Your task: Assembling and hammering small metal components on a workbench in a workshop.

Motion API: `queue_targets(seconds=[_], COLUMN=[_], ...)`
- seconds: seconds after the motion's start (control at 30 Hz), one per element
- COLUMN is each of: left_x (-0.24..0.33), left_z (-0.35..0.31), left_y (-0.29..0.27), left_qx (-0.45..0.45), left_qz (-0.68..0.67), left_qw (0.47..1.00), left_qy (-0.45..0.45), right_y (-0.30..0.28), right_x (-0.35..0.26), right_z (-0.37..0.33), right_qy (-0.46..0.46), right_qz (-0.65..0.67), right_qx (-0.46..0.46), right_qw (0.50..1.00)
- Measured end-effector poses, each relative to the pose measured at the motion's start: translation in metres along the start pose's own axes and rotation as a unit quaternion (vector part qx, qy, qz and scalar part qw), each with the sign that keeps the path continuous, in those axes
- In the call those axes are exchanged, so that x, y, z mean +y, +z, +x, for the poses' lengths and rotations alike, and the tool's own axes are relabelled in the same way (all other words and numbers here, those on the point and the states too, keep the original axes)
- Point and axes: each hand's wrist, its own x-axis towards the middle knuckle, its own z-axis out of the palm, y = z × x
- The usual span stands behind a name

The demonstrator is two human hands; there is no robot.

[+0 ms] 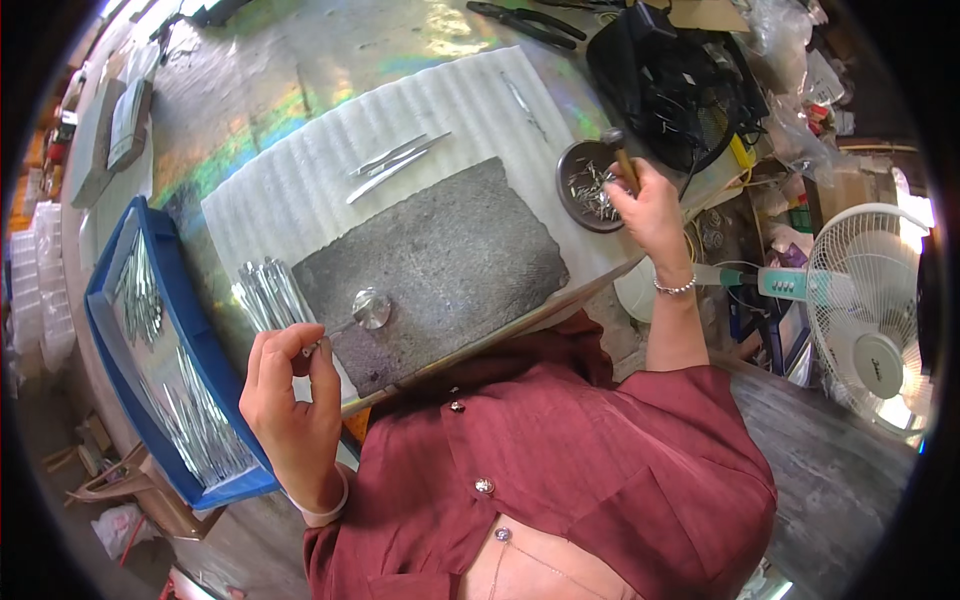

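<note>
Left fingers: pinching round-ended metal piece, disc forward-right | right fingers: gripping hammer, axis near fore-aft, head away

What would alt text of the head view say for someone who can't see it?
A bare right hand grips a hammer at a dark bowl of small metal pieces; the left hand pinches a small item beside a dark grey slab. Thin silvery pieces lie in a blue tray at left.
</note>
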Motion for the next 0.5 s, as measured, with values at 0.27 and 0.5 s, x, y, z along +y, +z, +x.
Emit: queue_targets(seconds=[0.27,0.5], left_x=[-0.003,-0.022], left_z=[-0.006,-0.013], left_y=[0.012,0.026], left_qx=[-0.037,-0.085], left_qz=[-0.037,-0.058], left_qw=[0.998,0.994], left_qy=[-0.04,-0.041], right_y=[0.008,0.008], right_x=[0.008,0.007], right_z=[0.011,0.015], right_qy=[-0.116,-0.094], right_qz=[-0.189,-0.176], right_qx=[0.038,0.008], right_qw=[0.974,0.98])
